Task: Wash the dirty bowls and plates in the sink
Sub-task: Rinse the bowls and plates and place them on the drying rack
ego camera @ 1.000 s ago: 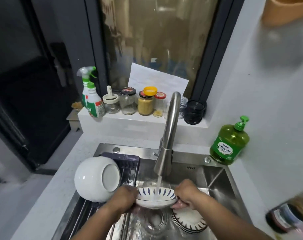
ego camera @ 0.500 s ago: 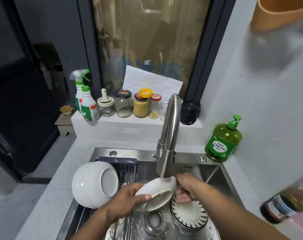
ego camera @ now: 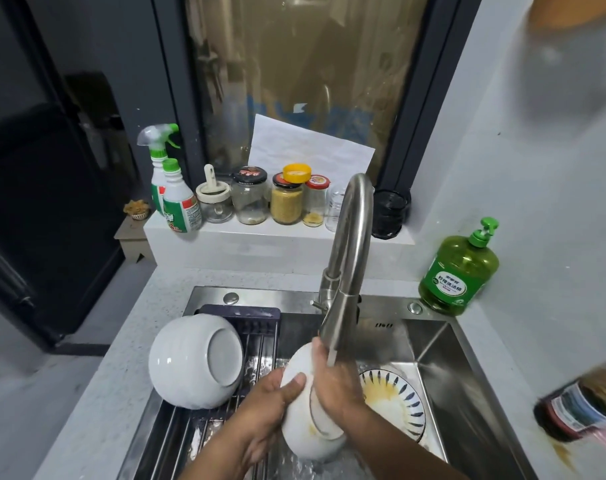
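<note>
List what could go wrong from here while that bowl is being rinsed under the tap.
1. The wet white bowl, turned bottom-up between the left hand and right hand, could slip and land on the stained patterned plates below.
2. It sits close to the faucet head; lifting it could knock the rim.
3. The large white bowl leans on the rack near the left forearm and might be nudged.

A home kitchen: steel sink (ego camera: 467,368), faucet (ego camera: 350,258), dish soap (ego camera: 457,271).
</note>
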